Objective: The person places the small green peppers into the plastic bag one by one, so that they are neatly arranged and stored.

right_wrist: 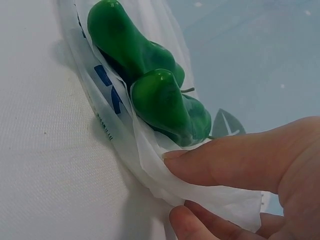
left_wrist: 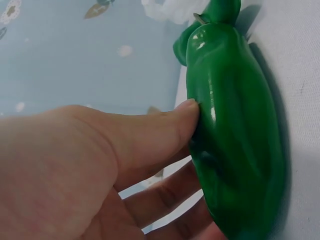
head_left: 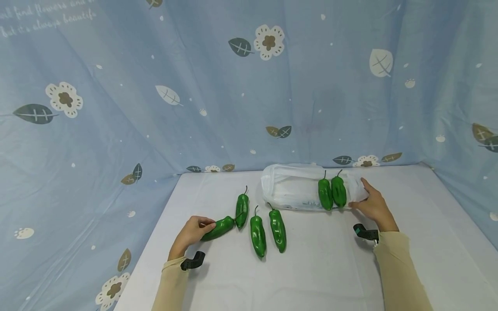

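My left hand [head_left: 194,232] holds a glossy green pepper [head_left: 219,228] lying on the table at the left. In the left wrist view its thumb [left_wrist: 165,131] presses the pepper's side, while the other fingers are partly hidden behind it. A white plastic bag [head_left: 293,190] lies flat at the back, with two green peppers [head_left: 325,194] on its right part. My right hand [head_left: 372,204] grips the bag's right end; in the right wrist view, the thumb and fingers pinch the thin plastic [right_wrist: 170,185] beside those peppers.
Three more green peppers lie on the white table [head_left: 319,268]: one upright pepper [head_left: 242,210] by the held one's stem, a middle pepper [head_left: 258,236] and a right pepper [head_left: 278,230]. A blue patterned curtain [head_left: 218,108] hangs behind and at both sides.
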`<state>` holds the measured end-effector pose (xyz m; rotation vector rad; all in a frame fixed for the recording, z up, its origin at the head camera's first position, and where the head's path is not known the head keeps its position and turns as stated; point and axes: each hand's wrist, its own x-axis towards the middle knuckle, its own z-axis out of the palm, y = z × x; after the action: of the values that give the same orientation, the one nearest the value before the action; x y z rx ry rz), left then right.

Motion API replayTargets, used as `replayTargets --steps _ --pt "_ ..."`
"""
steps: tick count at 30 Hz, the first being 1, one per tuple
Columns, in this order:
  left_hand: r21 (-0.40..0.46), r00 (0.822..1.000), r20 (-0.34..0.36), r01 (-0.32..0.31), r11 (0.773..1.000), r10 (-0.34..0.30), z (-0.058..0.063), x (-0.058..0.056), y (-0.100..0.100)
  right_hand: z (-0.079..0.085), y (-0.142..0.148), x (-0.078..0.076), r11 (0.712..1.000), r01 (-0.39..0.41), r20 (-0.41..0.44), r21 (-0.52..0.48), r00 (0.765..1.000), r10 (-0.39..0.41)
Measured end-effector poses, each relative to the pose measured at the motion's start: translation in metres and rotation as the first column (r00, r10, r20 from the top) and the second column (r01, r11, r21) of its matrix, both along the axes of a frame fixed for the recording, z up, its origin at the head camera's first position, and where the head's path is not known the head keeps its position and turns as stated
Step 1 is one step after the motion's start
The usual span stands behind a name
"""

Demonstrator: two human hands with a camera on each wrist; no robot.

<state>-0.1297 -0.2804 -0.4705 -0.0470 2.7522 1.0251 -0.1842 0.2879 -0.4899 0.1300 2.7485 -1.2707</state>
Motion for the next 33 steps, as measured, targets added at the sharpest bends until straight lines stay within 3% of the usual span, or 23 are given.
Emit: replayTargets --steps 22,33 --pt "0.067 1.000 0.023 0.004 0.998 -0.006 0.007 0.005 0.001 0.002 0.000 0.001 1.000 -0.002 -0.003 0.011 1.000 0.002" --pt "0.122 0.998 0.067 -0.014 0.992 0.006 0.012 0.006 0.004 0.001 0.000 0.001 1.000 -0.005 -0.003 0.008 1.000 0.005"
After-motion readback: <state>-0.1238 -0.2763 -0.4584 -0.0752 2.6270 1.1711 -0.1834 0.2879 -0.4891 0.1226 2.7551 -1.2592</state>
